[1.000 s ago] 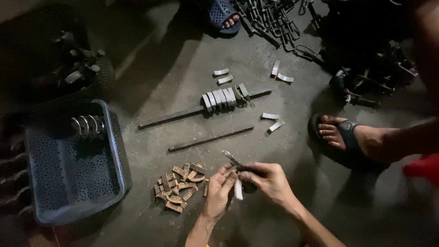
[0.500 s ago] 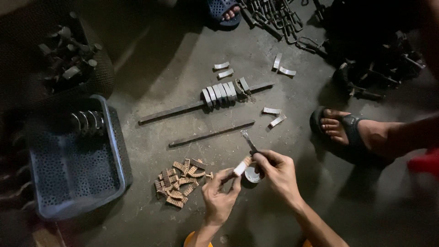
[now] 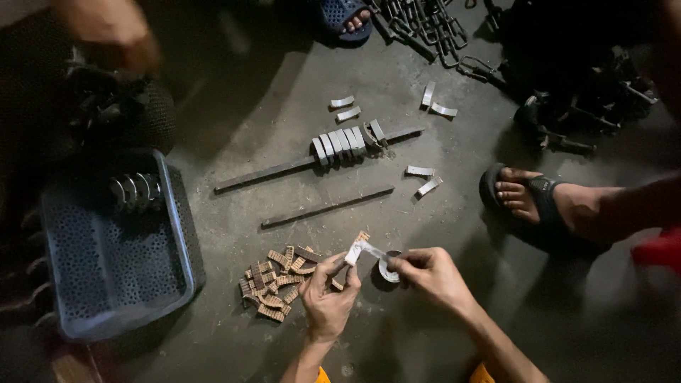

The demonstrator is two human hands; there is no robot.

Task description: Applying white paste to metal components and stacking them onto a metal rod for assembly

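My left hand (image 3: pixel 328 296) pinches a small pale curved metal piece (image 3: pixel 354 252) with a little brown pad at its tip, low in the middle of the head view. My right hand (image 3: pixel 433 275) holds a thin tool against that piece, fingers closed, just above a small round tin (image 3: pixel 387 269) on the floor. A heap of brown ribbed pads (image 3: pixel 277 281) lies right next to my left hand.
Two dark metal bars (image 3: pixel 323 207) lie on the concrete floor, the farther one carrying a row of pale curved pieces (image 3: pixel 340 145). A perforated grey tray (image 3: pixel 113 248) sits left. A sandalled foot (image 3: pixel 528 198) is at right, chains (image 3: pixel 433 32) at the top.
My hands have come together over the tin. The pale piece now points up and left between my fingers, and the thin tool has dropped from upright to lie against it.
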